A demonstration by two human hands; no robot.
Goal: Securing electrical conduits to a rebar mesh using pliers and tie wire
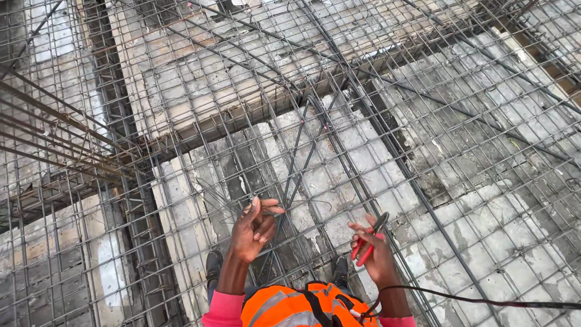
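Observation:
I stand on a steel rebar mesh (339, 151) laid over grey formwork boards. My left hand (254, 227) is raised, fingers curled, pinching a thin tie wire (249, 201) at its fingertips. My right hand (374, 251) grips red-handled pliers (369, 239), jaws pointing up and away. Pink sleeves and an orange reflective vest (302, 306) show at the bottom edge. My dark shoes (213, 266) rest on the bars below.
Long loose rebars (54, 130) lie bundled at the left. Deep beam channels (121, 121) run between the board panels. A dark cable (484, 300) runs from my right wrist toward the right edge. Mesh covers all the surrounding area.

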